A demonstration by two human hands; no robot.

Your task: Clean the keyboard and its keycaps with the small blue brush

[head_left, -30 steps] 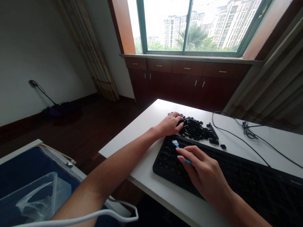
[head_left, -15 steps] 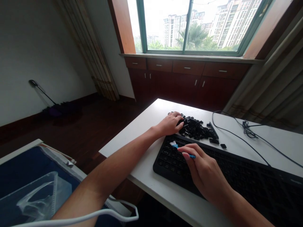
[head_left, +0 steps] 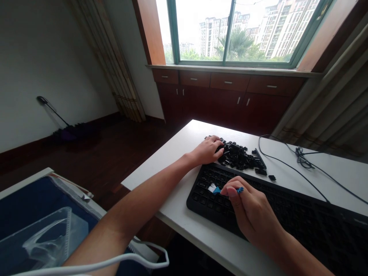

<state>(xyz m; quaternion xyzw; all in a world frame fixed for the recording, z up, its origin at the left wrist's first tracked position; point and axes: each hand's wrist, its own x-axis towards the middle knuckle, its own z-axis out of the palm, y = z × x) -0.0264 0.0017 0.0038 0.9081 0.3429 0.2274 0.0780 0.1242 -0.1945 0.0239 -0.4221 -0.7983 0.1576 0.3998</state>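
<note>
A black keyboard (head_left: 287,214) lies along the near edge of a white desk (head_left: 178,149). My right hand (head_left: 253,211) is closed round a small blue brush (head_left: 217,189), whose white bristles touch the keyboard's left end. My left hand (head_left: 207,150) rests on the desk just beyond the keyboard's far left corner, fingers curled against a heap of loose black keycaps (head_left: 238,156). What, if anything, those fingers grip is hidden.
A black cable (head_left: 290,165) loops across the desk to the right. A few stray keycaps (head_left: 271,177) lie beside the heap. A blue bag with clear plastic (head_left: 43,234) sits at lower left. Wooden drawers (head_left: 230,82) and a window stand beyond.
My right hand has drawn the brush towards me and to the left, from the keyboard's far rows to its nearer rows. My left hand has stayed on the keycap heap.
</note>
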